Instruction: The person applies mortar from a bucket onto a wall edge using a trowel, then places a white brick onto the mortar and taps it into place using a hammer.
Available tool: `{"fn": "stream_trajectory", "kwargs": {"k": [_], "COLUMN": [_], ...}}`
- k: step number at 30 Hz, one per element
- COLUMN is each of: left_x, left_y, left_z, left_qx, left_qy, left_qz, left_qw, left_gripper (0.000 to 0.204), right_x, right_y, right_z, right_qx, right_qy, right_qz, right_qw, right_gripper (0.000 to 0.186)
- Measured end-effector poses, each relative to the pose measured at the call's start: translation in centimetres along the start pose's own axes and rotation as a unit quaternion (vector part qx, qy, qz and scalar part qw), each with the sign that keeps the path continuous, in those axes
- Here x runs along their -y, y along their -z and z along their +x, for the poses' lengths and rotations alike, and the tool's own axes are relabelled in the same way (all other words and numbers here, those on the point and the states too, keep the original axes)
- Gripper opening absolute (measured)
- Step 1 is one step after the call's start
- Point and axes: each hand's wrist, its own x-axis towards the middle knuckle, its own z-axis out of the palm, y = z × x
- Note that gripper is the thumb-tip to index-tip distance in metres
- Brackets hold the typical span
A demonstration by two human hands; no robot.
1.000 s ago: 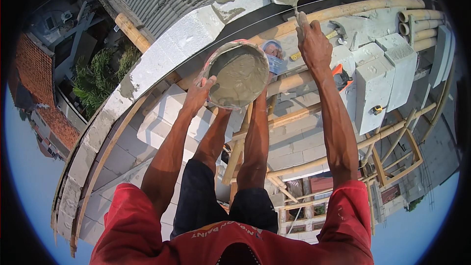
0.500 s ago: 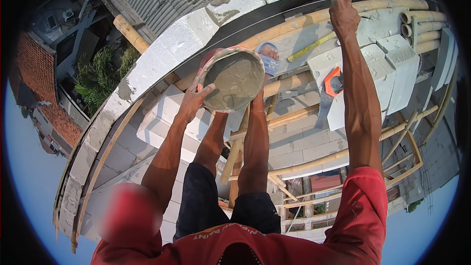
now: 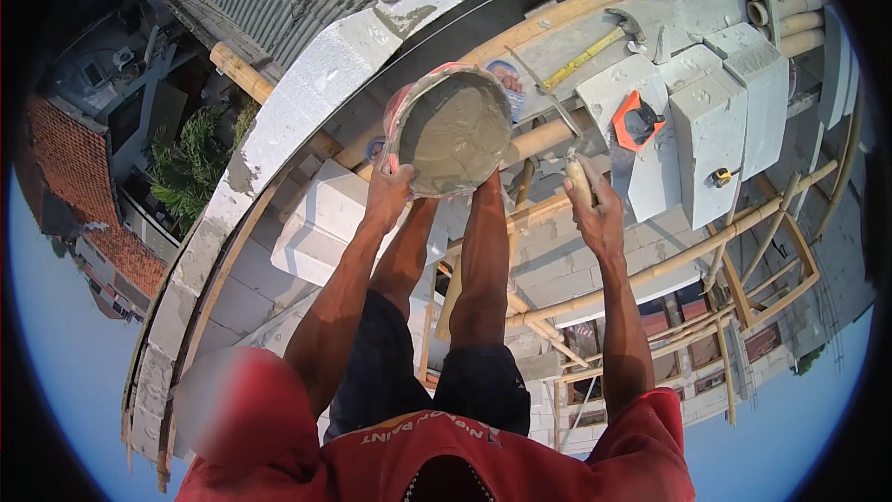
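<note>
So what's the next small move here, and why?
I'd probably bring the trowel left and scoop mortar: the right hand grips its handle, the blade sits right of the bucket, and the left hand holds that bucket with mortar inside. The blade shows edge-on, so I can't tell if it's loaded.

Bucket [image 3: 394, 121]: round, reddish, smeared grey; held raised by its near left side, mouth upward. Mortar [image 3: 455, 135]: grey, wet, inside the bucket, surface below the rim. Trowel [image 3: 560, 114]: pale handle, held right of the bucket; blade nearly edge-on, pointing forward and left.
</note>
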Motion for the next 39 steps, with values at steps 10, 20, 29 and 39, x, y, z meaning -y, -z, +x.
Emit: {"fn": "stream_trajectory", "kwargs": {"k": [10, 20, 29, 39], "left_x": [-1.7, -4.0, -7.1, -6.6], "left_y": [-2.8, -3.6, -4.4, -5.7], "left_z": [-2.4, 0.1, -1.4, 0.1], "left_qx": [0.025, 0.039, 0.021, -0.003], "left_qy": [-0.057, -0.038, -0.032, -0.04], "left_qz": [-0.001, 0.063, 0.085, 0.115], "left_qw": [0.998, 0.997, 0.996, 0.993], "left_gripper": [0.016, 0.023, 0.023, 0.048], "right_x": [-1.6, -0.4, 3.2, 8.3], "right_y": [-9.2, 0.7, 5.8, 9.9], "right_z": [-3.0, -5.0, 9.7, 25.4], "right_qx": [0.07, 0.221, -0.03, -0.109], "right_qy": [-0.017, -0.277, 0.03, 0.196], "right_qz": [-0.031, 0.457, 0.086, -0.408], "right_qw": [0.997, 0.816, 0.995, 0.885], "right_gripper": [0.049, 0.043, 0.048, 0.044]}}
